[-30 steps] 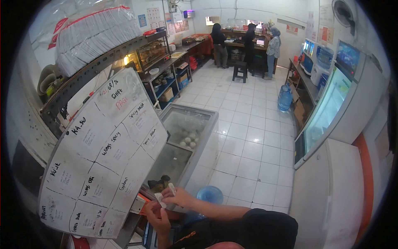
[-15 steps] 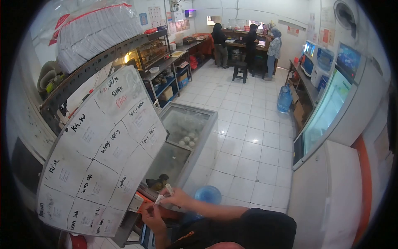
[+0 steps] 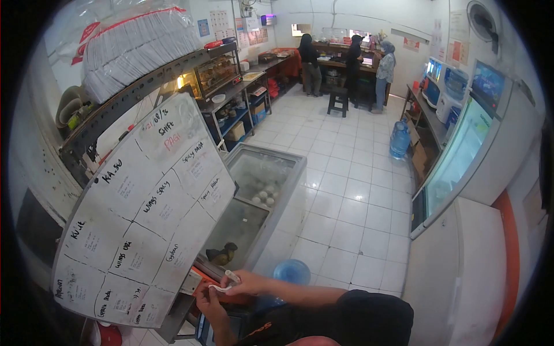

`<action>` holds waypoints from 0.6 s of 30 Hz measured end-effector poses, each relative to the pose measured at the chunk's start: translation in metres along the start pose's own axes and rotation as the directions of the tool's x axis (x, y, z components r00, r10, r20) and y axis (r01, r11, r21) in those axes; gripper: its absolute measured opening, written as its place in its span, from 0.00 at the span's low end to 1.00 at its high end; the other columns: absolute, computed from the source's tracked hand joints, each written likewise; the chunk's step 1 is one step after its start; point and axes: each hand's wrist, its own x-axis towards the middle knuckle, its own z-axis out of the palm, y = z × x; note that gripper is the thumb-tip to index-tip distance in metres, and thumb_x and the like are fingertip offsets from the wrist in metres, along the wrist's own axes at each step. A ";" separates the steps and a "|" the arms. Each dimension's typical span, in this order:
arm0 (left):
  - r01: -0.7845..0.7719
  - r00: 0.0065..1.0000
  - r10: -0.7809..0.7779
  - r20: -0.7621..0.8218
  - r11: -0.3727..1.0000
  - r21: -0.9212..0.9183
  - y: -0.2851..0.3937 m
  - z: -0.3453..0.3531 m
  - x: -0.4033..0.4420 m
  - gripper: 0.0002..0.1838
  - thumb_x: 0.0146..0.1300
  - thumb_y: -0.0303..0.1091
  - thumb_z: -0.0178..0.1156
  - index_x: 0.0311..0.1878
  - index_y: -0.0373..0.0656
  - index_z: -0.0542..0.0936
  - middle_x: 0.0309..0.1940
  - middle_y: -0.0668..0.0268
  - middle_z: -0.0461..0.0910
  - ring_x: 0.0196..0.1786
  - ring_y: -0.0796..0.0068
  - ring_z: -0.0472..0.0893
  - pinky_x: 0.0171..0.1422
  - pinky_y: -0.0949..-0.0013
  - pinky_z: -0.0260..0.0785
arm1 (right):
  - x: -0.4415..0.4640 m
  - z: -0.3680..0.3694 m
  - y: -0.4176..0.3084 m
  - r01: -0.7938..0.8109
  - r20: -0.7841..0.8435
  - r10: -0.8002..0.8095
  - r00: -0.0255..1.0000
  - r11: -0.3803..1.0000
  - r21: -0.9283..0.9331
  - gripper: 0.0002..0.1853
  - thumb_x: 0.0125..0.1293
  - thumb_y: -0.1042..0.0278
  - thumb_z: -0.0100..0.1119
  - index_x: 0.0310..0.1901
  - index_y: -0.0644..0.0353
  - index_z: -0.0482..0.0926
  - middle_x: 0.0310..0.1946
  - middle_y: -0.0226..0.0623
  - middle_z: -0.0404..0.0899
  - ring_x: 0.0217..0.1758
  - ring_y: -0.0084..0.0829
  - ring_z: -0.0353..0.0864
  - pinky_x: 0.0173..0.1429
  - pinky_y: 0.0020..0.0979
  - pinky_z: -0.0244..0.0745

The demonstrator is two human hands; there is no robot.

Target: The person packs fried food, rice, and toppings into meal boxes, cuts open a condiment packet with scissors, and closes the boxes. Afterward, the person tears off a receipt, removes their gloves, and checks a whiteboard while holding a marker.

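Note:
My right hand (image 3: 248, 284) is closed around a pale marker pen (image 3: 232, 276), whose end sticks up past the fingers. Between both hands stretches a thin white paper strip (image 3: 218, 288), curled along its length. My left hand (image 3: 211, 305) pinches its near end, and the fingers of my right hand are at the other end. Just left of the hands stands a large whiteboard (image 3: 151, 199), divided by drawn lines into boxes with handwriting and small printed labels. An orange surface (image 3: 203, 286) shows behind the strip.
A glass-topped chest freezer (image 3: 303, 167) stands beyond the hands. Blue water bottles (image 3: 291, 271) sit on the tiled floor (image 3: 340, 230). A glass-door fridge (image 3: 453, 155) is at right. Several people (image 3: 385, 69) stand at the far counter, near a black stool (image 3: 338, 101).
My hands have moved slightly apart, and the paper strip, crumpled before, is now drawn out longer between them. The whole view has shifted a little.

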 end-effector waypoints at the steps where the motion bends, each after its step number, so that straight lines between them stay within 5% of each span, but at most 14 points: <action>1: 0.003 1.000 -0.002 0.023 1.000 -0.007 0.001 -0.001 0.000 0.07 0.72 0.27 0.54 0.50 0.38 0.75 0.40 0.66 0.76 0.39 0.81 0.74 0.42 0.76 0.69 | 0.000 0.001 -0.001 0.022 -0.009 -0.022 1.000 0.999 -0.031 0.13 0.60 0.67 0.68 0.43 0.59 0.78 0.39 0.27 0.78 0.46 0.19 0.74 0.54 0.25 0.66; 6: 0.046 0.998 -0.046 0.030 0.999 -0.025 0.013 0.006 -0.004 0.05 0.70 0.26 0.56 0.47 0.39 0.75 0.40 0.66 0.76 0.37 0.82 0.73 0.40 0.77 0.69 | -0.006 -0.001 -0.009 0.015 0.003 -0.015 1.000 0.998 -0.061 0.14 0.62 0.61 0.68 0.44 0.59 0.79 0.39 0.27 0.77 0.45 0.19 0.73 0.52 0.25 0.66; 9: -0.063 0.997 0.063 -0.050 0.998 -0.003 0.006 0.008 -0.006 0.06 0.69 0.26 0.58 0.47 0.39 0.76 0.42 0.67 0.75 0.40 0.81 0.74 0.42 0.75 0.70 | -0.008 0.001 -0.016 -0.028 -0.031 0.025 0.999 0.995 -0.097 0.14 0.64 0.59 0.67 0.43 0.59 0.79 0.36 0.27 0.77 0.43 0.20 0.74 0.50 0.25 0.67; 14: -0.271 0.960 0.236 0.154 0.922 0.277 0.033 0.019 -0.010 0.12 0.63 0.21 0.59 0.50 0.36 0.77 0.46 0.62 0.76 0.46 0.72 0.77 0.51 0.71 0.70 | -0.007 0.001 -0.015 0.029 -0.053 -0.032 0.998 0.998 -0.054 0.13 0.67 0.59 0.63 0.43 0.60 0.79 0.35 0.27 0.77 0.41 0.19 0.74 0.48 0.25 0.68; 18: -0.289 0.947 0.232 0.225 0.917 0.274 0.031 0.017 -0.008 0.15 0.62 0.21 0.60 0.52 0.35 0.78 0.49 0.59 0.76 0.49 0.69 0.78 0.54 0.69 0.71 | -0.001 -0.010 0.002 0.010 -0.054 -0.014 0.998 0.996 -0.084 0.12 0.68 0.61 0.62 0.44 0.60 0.79 0.36 0.28 0.78 0.42 0.19 0.75 0.49 0.26 0.70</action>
